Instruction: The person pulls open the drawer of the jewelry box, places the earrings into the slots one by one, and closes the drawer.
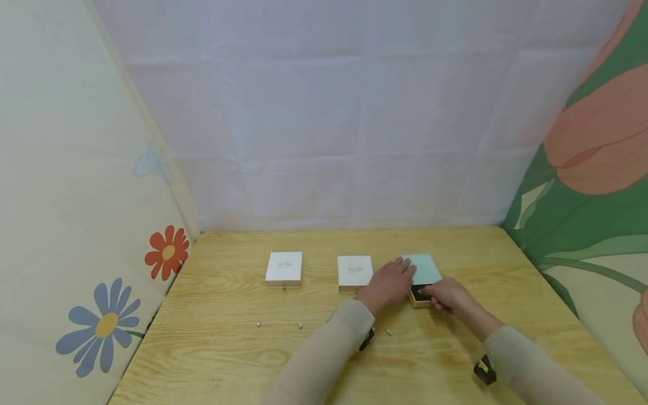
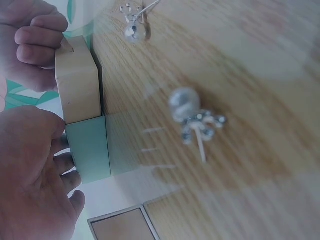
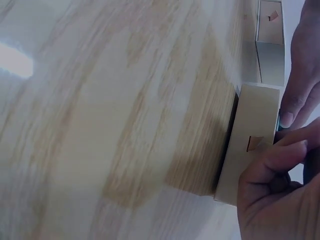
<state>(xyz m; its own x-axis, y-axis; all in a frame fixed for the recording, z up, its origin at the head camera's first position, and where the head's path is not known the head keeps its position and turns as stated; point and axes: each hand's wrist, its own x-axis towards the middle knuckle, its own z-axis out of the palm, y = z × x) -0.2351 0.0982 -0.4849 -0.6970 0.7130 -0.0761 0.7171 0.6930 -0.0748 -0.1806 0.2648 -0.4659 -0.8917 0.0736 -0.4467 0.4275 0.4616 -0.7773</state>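
My left hand (image 1: 388,286) lies palm down with extended fingers touching the left side of a mint-green box (image 1: 426,269). From the box's near end a cream drawer (image 1: 421,304) with black lining stands partly pulled out. Over this drawer my right hand (image 1: 451,295) has its fingers curled, the fingertips at a small sparkling earring (image 1: 419,291) on the lining; the fingers hide most of it. The left wrist view shows a pearl earring (image 2: 185,105) with clear stones lying on the table, and another pearl earring (image 2: 135,31) beyond it.
Two white boxes stand left of the green one: a nearer white box (image 1: 355,272) beside my left hand and a farther white box (image 1: 284,268). Small earrings (image 1: 300,326) lie along the wooden table (image 1: 228,360). Cloth hangings enclose the back and sides.
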